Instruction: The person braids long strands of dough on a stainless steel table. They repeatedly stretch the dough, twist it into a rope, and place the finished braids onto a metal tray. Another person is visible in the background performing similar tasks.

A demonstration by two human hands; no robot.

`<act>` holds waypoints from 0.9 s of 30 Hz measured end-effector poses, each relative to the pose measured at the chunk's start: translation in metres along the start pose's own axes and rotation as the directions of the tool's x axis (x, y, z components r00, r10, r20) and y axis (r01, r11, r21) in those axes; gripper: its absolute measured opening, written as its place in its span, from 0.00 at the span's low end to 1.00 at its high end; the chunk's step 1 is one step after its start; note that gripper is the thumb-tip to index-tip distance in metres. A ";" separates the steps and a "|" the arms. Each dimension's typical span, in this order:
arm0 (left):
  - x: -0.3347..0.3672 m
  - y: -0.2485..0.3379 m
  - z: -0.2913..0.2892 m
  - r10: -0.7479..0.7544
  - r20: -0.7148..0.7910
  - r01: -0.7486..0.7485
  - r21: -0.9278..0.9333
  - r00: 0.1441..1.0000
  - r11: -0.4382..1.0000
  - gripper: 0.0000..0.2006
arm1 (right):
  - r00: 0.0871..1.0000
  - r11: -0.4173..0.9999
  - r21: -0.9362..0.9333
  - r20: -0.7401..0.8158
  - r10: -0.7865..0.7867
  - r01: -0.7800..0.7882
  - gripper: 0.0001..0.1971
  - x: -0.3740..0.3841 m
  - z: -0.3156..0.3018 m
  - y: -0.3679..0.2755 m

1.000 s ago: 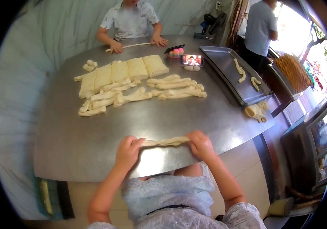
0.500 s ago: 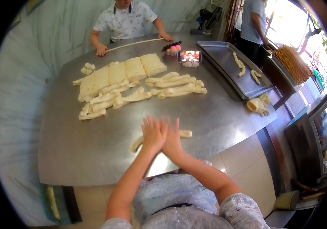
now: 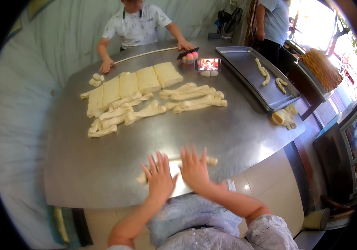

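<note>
Since before, both hands stay flat together on dough rope, steel table.

Bare steel table lies open left, right and ahead of both hands. Farther ahead, dough strips and slabs block the middle; tray and phone block the far right.

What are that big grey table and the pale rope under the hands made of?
The big grey table looks like brushed stainless steel: dull sheen, soft reflections. The pale rope under the left hand and right hand seems to be soft raw dough: matte, cream, rounded ends.
</note>
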State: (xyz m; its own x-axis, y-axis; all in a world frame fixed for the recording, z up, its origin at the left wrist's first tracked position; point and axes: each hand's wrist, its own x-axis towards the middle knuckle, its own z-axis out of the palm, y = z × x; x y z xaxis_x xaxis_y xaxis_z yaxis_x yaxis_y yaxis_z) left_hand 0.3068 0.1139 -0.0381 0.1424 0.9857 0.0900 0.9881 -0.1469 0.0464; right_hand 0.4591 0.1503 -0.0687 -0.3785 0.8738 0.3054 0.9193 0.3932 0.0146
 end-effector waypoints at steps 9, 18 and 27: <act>0.048 -0.087 0.001 0.072 -0.065 -0.083 -0.191 0.995 0.978 0.35 | 0.984 0.976 0.123 -0.001 -0.180 0.179 0.32 0.059 -0.003 0.080; -0.035 -0.064 -0.017 -0.330 -0.010 0.330 -0.032 0.944 0.943 0.33 | 0.977 0.976 -0.039 -0.003 0.215 -0.215 0.36 0.004 -0.009 0.060; 0.022 -0.163 0.000 -0.176 -0.180 0.162 -0.091 0.968 0.983 0.27 | 0.980 0.993 0.002 -0.163 0.113 -0.114 0.32 0.053 -0.004 0.123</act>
State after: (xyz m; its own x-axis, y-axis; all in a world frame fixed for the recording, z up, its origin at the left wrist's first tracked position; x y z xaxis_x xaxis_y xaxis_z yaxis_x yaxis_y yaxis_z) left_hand 0.1493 0.1597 -0.0432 -0.0468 0.9649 0.2583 0.9886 0.0077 0.1504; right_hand 0.5529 0.2436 -0.0467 -0.2500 0.8543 0.4558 0.9563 0.2915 -0.0219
